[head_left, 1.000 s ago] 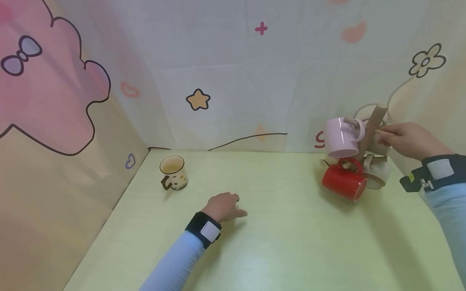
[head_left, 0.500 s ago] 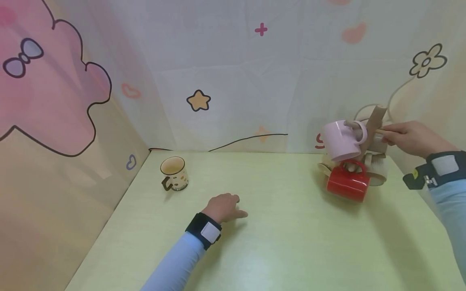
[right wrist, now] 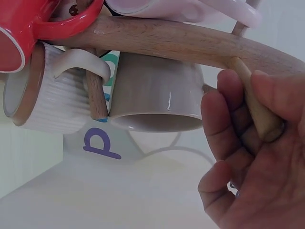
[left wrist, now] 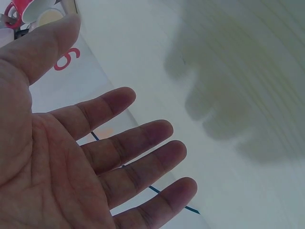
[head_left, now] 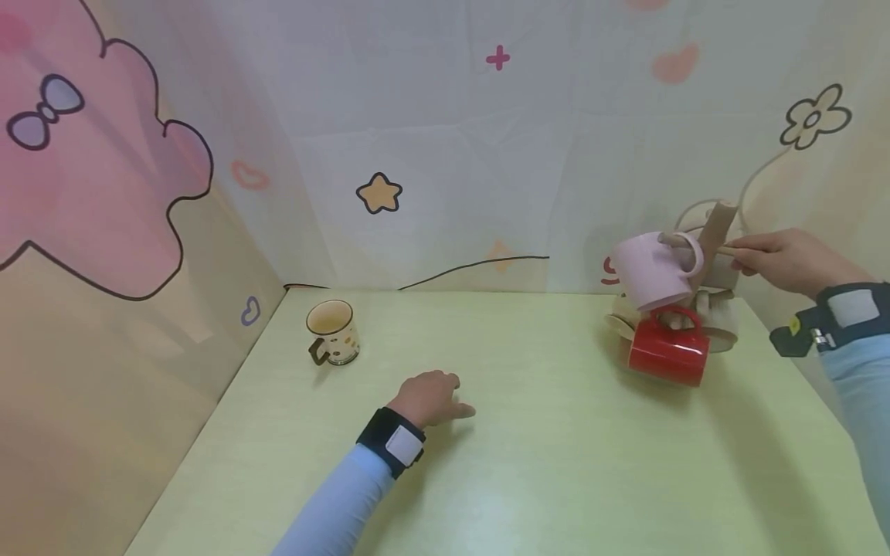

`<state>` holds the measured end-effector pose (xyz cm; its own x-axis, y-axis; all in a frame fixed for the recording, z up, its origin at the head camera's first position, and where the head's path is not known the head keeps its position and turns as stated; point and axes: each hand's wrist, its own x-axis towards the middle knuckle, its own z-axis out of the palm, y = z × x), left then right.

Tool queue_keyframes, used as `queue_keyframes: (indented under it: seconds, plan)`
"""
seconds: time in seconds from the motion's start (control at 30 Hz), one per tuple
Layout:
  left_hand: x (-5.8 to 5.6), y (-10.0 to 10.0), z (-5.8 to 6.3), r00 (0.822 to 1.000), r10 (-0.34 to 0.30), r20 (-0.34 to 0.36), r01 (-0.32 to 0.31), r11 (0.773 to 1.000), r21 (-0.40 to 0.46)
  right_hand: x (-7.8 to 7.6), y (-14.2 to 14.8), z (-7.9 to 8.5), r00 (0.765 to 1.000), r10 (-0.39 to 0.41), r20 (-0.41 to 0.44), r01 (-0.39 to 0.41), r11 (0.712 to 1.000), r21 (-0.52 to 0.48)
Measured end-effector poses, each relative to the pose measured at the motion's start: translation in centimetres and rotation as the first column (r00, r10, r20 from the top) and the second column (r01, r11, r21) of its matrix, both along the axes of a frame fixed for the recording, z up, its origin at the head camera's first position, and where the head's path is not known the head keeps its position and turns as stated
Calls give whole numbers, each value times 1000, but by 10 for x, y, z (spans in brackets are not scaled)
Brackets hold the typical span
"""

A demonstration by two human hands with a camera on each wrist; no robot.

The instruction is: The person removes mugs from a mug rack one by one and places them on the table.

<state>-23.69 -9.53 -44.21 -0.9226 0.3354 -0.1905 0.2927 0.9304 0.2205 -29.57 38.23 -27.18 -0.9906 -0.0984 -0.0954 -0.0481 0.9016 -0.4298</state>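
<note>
At the right of the table stands a wooden mug tree [head_left: 716, 225] hung with several mugs. My right hand [head_left: 793, 261] pinches one of its bare pegs [right wrist: 261, 107] between thumb and fingers. A pink mug [head_left: 650, 274] hangs high on the tree, and a red mug [head_left: 669, 351] hangs low in front. Behind them, the right wrist view shows a ribbed white mug [right wrist: 66, 95] and a plain greyish mug [right wrist: 157, 90]. My left hand [head_left: 427, 398] hovers palm down over the middle of the table, fingers spread and holding nothing.
A cream mug [head_left: 339, 340] with a dark handle and spots stands upright at the table's back left. A printed cloth [head_left: 445, 154] hangs behind the table [head_left: 528, 463] and along its sides.
The mug tree has turned a little in my right hand: the red mug has swung right, the pink mug slightly left and down. My left hand has hardly moved.
</note>
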Motion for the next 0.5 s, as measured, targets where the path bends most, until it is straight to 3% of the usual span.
queue_keyframes:
  seconds: [0.5]
  plan:
    - [3,3,4,1000,-5,10,5,1000,4,-3,10,3,999,32,34,-32,999,25]
